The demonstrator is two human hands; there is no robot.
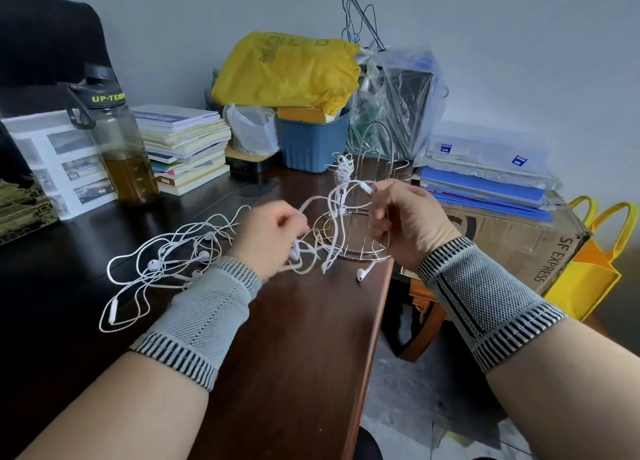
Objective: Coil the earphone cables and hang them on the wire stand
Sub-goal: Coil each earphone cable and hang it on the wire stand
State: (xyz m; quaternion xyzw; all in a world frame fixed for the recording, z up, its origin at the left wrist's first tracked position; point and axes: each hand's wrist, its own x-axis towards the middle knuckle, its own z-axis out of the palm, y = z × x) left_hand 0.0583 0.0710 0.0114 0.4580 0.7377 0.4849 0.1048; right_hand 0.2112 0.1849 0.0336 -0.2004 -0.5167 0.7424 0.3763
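You are looking down at a dark brown wooden desk (304, 338) against a pale grey wall (519, 44). The desk's right edge runs close beside your right forearm, and past it lies the floor (398, 400) with a cardboard box (512, 231) and a yellow bag (588, 272).

Along the back of the desk stand a water bottle (121, 148), a stack of books (183, 148), a blue bin (311, 144) under a yellow cloth bag (287, 71), and clear plastic bags (398, 103). Bare desk shows between your forearms, toward you.

Your left hand (270, 238) is curled, fingers pinching a white earphone cable (311, 201) near the desk top. Your right hand (405, 217) is raised, its thumb and fingers pinching the same cable near its plug end. The cable arcs between them in front of the wire stand (363, 196), which sits near the desk's right edge. One coiled earphone (341, 168) already hangs on the stand. A loose tangle of earphones (162, 262) lies on the desk to the left of your left wrist. Both wrists wear grey knitted bands.
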